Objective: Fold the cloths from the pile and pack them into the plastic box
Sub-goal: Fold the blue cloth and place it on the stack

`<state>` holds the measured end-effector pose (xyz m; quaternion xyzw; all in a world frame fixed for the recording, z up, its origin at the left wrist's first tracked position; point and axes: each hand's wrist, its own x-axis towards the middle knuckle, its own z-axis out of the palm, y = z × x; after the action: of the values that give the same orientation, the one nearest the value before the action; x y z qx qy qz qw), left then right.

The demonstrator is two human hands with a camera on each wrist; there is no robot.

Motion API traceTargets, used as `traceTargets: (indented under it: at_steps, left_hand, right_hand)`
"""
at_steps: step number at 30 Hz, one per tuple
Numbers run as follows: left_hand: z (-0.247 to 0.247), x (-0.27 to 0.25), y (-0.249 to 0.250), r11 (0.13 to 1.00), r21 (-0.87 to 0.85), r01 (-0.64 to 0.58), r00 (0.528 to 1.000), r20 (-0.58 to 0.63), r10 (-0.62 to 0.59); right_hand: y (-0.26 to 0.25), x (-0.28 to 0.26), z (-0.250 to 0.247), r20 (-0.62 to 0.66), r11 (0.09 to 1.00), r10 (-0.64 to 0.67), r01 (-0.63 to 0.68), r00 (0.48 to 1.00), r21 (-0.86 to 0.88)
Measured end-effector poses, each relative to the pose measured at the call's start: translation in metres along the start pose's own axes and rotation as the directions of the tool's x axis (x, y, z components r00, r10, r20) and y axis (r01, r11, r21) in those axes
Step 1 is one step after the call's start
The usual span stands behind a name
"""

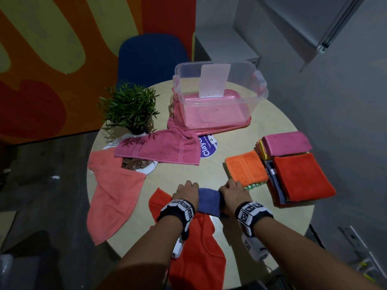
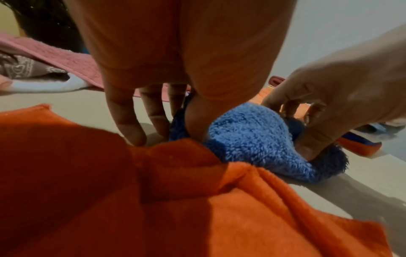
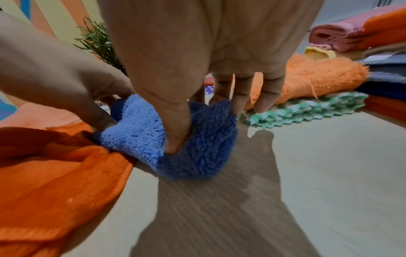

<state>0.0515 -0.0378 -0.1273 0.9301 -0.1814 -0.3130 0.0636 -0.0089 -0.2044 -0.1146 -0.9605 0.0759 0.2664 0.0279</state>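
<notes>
A small fluffy blue cloth (image 1: 209,200) (image 2: 252,139) (image 3: 136,137) lies bunched up near the front of the round table (image 1: 188,170). My left hand (image 1: 187,190) (image 2: 175,132) pinches its left end, thumb pressed into the pile. My right hand (image 1: 232,190) (image 3: 197,125) pinches its right end, thumb in front and fingers behind. A loose red-orange cloth (image 1: 196,248) (image 2: 110,200) (image 3: 54,173) lies under my left wrist and hangs over the table's front edge. The clear plastic box (image 1: 257,95) stands at the back on a pink lid, with no cloths inside.
Folded cloths are stacked at the right: orange (image 1: 246,167), red (image 1: 301,176), pink (image 1: 287,143). Unfolded pink towel (image 1: 159,149) and salmon towel (image 1: 113,191) lie at the left beside a potted plant (image 1: 130,107). A blue chair (image 1: 150,57) stands behind the table.
</notes>
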Motion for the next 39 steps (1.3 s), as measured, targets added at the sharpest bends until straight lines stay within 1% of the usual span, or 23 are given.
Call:
traceTargets:
  at_steps: [2, 5, 8, 10, 12, 13, 16, 18, 20, 22, 24, 27, 29, 31, 33, 36, 39]
  left_hand:
    - [0.001, 0.000, -0.002, 0.999, -0.041, 0.011, 1.000, -0.011, -0.012]
    - [0.005, -0.002, -0.004, 0.999, -0.044, 0.017, 1.000, -0.020, -0.018]
    - [0.003, -0.003, -0.005, 1.000, -0.002, 0.015, 0.999, -0.042, -0.015]
    - [-0.001, -0.003, -0.007, 1.000, 0.017, 0.003, 1.000, -0.019, -0.002]
    - [-0.006, -0.006, -0.007, 0.998, 0.068, 0.012, 1.000, 0.025, -0.014]
    - [-0.007, -0.008, -0.006, 0.995, 0.099, 0.029, 0.999, 0.040, -0.033]
    - [-0.009, -0.012, 0.001, 0.990, 0.118, 0.083, 0.995, 0.047, -0.089]
    - [-0.015, -0.013, 0.008, 0.991, 0.070, 0.115, 0.992, 0.036, -0.117]
    - [-0.027, -0.014, 0.018, 0.986, -0.053, 0.156, 0.988, 0.010, -0.156]
    - [-0.046, -0.010, 0.033, 0.963, -0.199, 0.179, 0.982, -0.028, -0.188]
    - [-0.067, 0.000, 0.050, 0.925, -0.340, 0.170, 0.976, -0.070, -0.205]
    - [-0.093, 0.019, 0.081, 0.846, -0.523, 0.105, 0.972, -0.124, -0.198]
    - [-0.105, 0.028, 0.104, 0.743, -0.669, -0.007, 0.967, -0.194, -0.166]
    - [-0.114, 0.034, 0.128, 0.627, -0.773, -0.096, 0.968, -0.220, -0.122]
    - [-0.117, 0.046, 0.149, 0.534, -0.831, -0.156, 0.968, -0.236, -0.085]
    - [-0.125, 0.055, 0.181, 0.482, -0.852, -0.205, 0.966, -0.255, -0.039]
    - [-0.127, 0.065, 0.205, 0.426, -0.878, -0.216, 0.964, -0.261, -0.049]
  right_hand:
    - [-0.002, 0.001, 0.003, -0.023, 0.999, -0.033, 0.033, 0.999, 0.009]
    - [-0.003, 0.002, 0.008, -0.002, 0.997, -0.062, 0.062, 0.998, 0.049]
    - [-0.003, 0.004, 0.012, 0.048, 0.988, -0.047, 0.040, 0.998, 0.148]
    - [0.000, 0.007, 0.011, 0.104, 0.982, -0.061, 0.041, 0.993, 0.182]
    - [0.004, 0.012, 0.009, 0.157, 0.988, -0.121, 0.104, 0.980, 0.117]
    - [0.006, 0.013, 0.007, 0.164, 0.985, -0.160, 0.147, 0.973, 0.087]
    - [0.012, 0.014, 0.001, 0.143, 0.964, -0.259, 0.246, 0.955, 0.102]
    - [0.020, 0.012, -0.010, 0.128, 0.946, -0.304, 0.284, 0.944, 0.154]
    - [0.034, 0.011, -0.029, 0.114, 0.921, -0.345, 0.313, 0.932, 0.232]
    - [0.054, 0.011, -0.055, 0.084, 0.889, -0.368, 0.323, 0.926, 0.324]
    - [0.075, 0.013, -0.085, 0.033, 0.861, -0.368, 0.327, 0.929, 0.389]
    - [0.112, 0.018, -0.123, -0.073, 0.833, -0.295, 0.294, 0.953, 0.468]
    - [0.140, 0.022, -0.141, -0.118, 0.804, -0.252, 0.276, 0.960, 0.527]
    - [0.168, 0.025, -0.156, -0.126, 0.783, -0.237, 0.267, 0.963, 0.562]
    - [0.194, 0.027, -0.166, -0.138, 0.772, -0.221, 0.260, 0.965, 0.580]
    - [0.232, 0.031, -0.173, -0.160, 0.763, -0.203, 0.259, 0.966, 0.592]
    - [0.263, 0.034, -0.176, -0.151, 0.755, -0.208, 0.256, 0.967, 0.604]
